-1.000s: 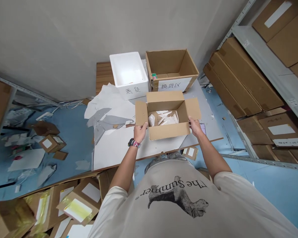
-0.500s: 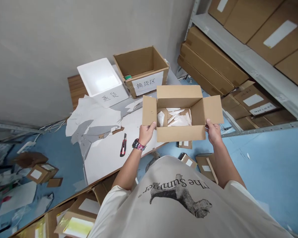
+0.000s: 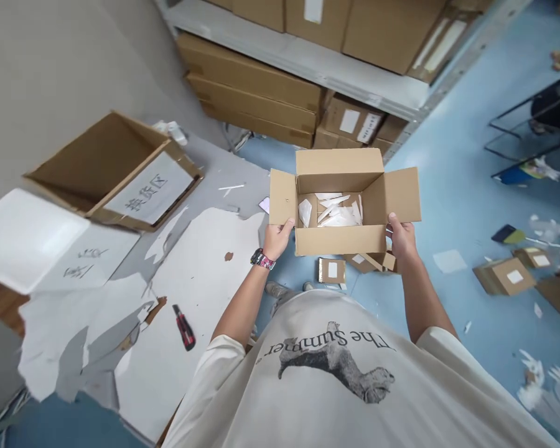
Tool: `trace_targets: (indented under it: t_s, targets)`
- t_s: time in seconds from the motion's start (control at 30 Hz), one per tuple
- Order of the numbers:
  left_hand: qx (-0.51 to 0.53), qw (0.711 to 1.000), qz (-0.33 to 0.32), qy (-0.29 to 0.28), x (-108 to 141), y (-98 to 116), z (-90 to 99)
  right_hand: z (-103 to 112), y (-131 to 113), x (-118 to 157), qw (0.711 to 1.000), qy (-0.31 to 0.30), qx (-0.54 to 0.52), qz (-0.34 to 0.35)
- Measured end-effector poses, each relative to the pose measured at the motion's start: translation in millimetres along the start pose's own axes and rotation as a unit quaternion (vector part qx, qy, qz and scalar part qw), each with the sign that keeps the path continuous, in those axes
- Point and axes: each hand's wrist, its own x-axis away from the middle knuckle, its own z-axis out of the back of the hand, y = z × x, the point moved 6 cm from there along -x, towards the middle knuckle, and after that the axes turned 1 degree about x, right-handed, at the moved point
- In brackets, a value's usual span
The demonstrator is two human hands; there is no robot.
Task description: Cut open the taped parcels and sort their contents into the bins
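left grip (image 3: 276, 239), right grip (image 3: 402, 236), both clamped on open cardboard box (image 3: 340, 239), white pieces (image 3: 338, 214) inside

Open cardboard box (image 3: 340, 239), white pieces (image 3: 338, 214) inside

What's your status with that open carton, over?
Left hand and right hand holding open cardboard carton at front corners. White pieces inside. Nothing blocking; utility knife off left.

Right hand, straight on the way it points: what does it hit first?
The cardboard box it is already gripping. The right hand points into the box's lower corner, just under the open right flap, so that flap is probably first, though depth is hard to judge from this view.
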Motion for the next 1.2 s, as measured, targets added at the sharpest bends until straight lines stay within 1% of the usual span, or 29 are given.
trace_targets:
  t_s: [0.1,0.2,0.27,0.37,0.43,0.47,0.53,0.57,0.6,0.63,0.7,0.73,0.8,0.9,0.97,1.03,1.1,1.2]
  targets:
    - [0.022,0.997,-0.069,-0.019,-21,16,-49.0,54,9,2,0.998,0.060,-0.010,-0.010]
    - [0.019,0.995,-0.073,-0.063,-41,19,-99.3,96,21,2,0.994,0.110,-0.019,-0.016]
    - [0.010,0.994,-0.066,-0.091,-54,17,-131.0,115,32,0,0.992,0.126,-0.022,-0.018]
    - [0.024,0.987,-0.051,-0.153,-68,9,-173.6,135,52,-5,0.990,0.142,-0.001,-0.004]
    - [0.034,0.984,-0.024,-0.170,-71,-4,-189.7,147,67,-3,0.983,0.183,0.028,0.007]
    - [0.035,0.985,-0.008,-0.169,-71,-12,-192.7,152,75,-1,0.977,0.210,0.043,0.009]
    - [0.034,0.985,0.021,-0.165,-64,-31,-190.4,157,92,6,0.968,0.243,0.066,0.002]
    - [0.034,0.984,0.034,-0.172,-58,-41,-186.2,156,99,8,0.968,0.240,0.072,-0.002]
    - [0.036,0.981,0.046,-0.183,-51,-51,-180.5,151,106,10,0.971,0.225,0.075,-0.006]
    - [0.038,0.978,0.057,-0.196,-42,-61,-173.1,143,112,10,0.977,0.201,0.075,-0.009]
    - [0.047,0.973,0.082,-0.211,-24,-79,-153.4,119,119,8,0.987,0.145,0.072,-0.018]
    - [0.052,0.972,0.091,-0.212,-14,-88,-141.4,104,121,5,0.990,0.117,0.070,-0.022]
    - [0.062,0.974,0.099,-0.193,4,-103,-113.5,64,120,-4,0.996,0.055,0.068,-0.025]
    - [0.086,0.984,0.095,-0.124,29,-122,-64.0,-11,108,-18,0.997,-0.046,0.069,-0.009]
    - [0.109,0.988,0.091,-0.060,48,-134,-27.6,-68,98,-23,0.991,-0.109,0.070,0.008]
    - [0.129,0.988,0.087,0.009,70,-146,9.9,-127,89,-22,0.983,-0.170,0.063,0.025]
    - [0.138,0.984,0.083,0.079,95,-158,48.1,-185,81,-13,0.971,-0.228,0.057,0.041]
    - [0.143,0.969,0.081,0.182,140,-177,104.7,-269,71,17,0.944,-0.318,0.067,0.065]
